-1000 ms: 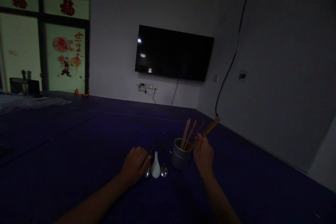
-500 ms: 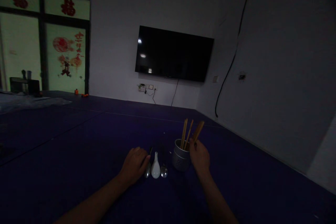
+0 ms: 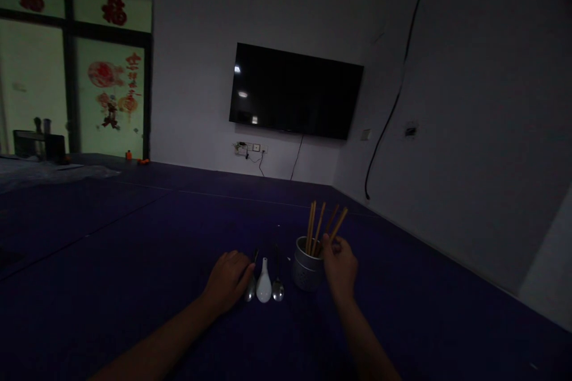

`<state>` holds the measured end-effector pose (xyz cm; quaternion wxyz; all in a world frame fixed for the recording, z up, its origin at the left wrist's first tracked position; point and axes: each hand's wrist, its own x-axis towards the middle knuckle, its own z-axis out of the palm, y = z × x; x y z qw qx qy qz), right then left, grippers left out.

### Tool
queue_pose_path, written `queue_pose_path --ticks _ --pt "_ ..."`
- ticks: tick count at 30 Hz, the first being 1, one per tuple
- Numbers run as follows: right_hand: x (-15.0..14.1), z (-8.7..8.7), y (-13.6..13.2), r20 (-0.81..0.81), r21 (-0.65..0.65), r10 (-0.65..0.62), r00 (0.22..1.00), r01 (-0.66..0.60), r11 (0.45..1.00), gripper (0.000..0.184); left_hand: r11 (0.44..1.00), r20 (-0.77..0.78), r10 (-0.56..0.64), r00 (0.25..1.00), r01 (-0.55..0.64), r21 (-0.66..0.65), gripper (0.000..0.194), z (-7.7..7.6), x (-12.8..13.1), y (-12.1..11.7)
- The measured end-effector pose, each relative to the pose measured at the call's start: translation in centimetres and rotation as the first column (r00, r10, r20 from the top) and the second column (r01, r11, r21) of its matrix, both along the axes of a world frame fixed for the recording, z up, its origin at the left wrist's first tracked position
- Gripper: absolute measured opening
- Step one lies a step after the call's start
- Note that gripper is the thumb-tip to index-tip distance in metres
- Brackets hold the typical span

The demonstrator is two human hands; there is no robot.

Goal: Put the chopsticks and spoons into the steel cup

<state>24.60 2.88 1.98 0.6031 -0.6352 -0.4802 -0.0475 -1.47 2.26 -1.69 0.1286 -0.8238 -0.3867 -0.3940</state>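
Note:
A grey perforated utensil holder (image 3: 306, 271) stands upright on the dark blue surface, with several light wooden chopsticks (image 3: 311, 226) leaning in it. My right hand (image 3: 340, 268) is closed at the holder's right rim, its thumb and fingers pinching chopsticks (image 3: 338, 223) that tilt right; their lower ends are hidden. My left hand (image 3: 229, 278) rests palm down, fingers apart from the thumb. Its thumb lies by a metal spoon (image 3: 250, 292), partly covering it; contact is unclear. Beside that lie a white soup spoon (image 3: 264, 290) and another metal spoon (image 3: 277, 290) with a dark handle.
A black television (image 3: 295, 92) hangs on the far wall above sockets and cables. Small orange objects (image 3: 128, 155) sit near the glass door at far left, and clear plastic sheeting (image 3: 58, 172) lies nearby. A black cable (image 3: 388, 122) runs down the right wall.
The chopsticks in my right hand, bunched together before, are now fanned apart, one leaning more upright. My left hand and the spoons stay in place; the view has shifted slightly.

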Motion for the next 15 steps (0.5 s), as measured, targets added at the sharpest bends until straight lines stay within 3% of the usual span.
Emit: queue_pose_path --ticks 9,15 --pt "0.45 -0.35 0.18 0.142 0.049 -0.13 0.981 0.124 0.991 0.062 1.0 0.0 0.005 1.0 -0.005 -0.001 0.038 -0.02 0.09 0.01" --pt "0.58 -0.04 0.27 0.147 0.067 -0.126 0.981 0.117 0.991 0.061 1.0 0.004 -0.007 1.0 0.007 0.012 0.038 0.1 0.14 -0.08"
